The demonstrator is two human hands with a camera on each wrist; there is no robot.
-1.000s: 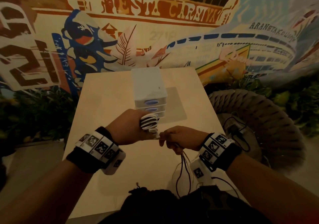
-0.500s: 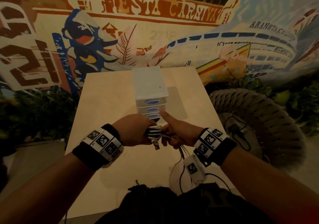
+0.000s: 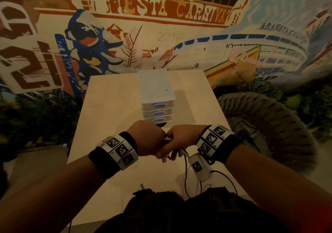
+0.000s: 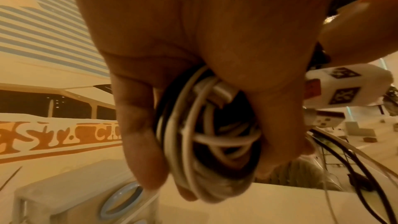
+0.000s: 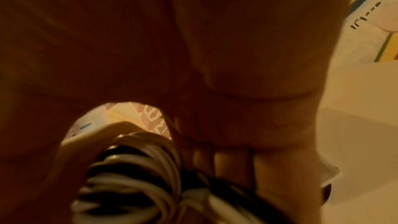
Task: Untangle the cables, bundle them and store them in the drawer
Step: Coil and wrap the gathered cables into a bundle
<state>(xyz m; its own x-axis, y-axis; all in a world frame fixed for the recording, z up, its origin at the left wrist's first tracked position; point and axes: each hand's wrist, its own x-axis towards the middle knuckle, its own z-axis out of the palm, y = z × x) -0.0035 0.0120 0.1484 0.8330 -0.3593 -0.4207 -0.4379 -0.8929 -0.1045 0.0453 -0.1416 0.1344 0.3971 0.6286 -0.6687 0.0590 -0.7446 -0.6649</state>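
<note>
While the coil of black and white cables (image 4: 206,135) is held above the near part of the table (image 3: 111,107), the left hand (image 3: 146,139) grips it and the right hand (image 3: 181,141) clasps it from the right. Bundling appears nearly complete. Next, tuck the loose plug (image 3: 164,160), then open one drawer of the drawer unit (image 3: 158,113) just beyond.
</note>
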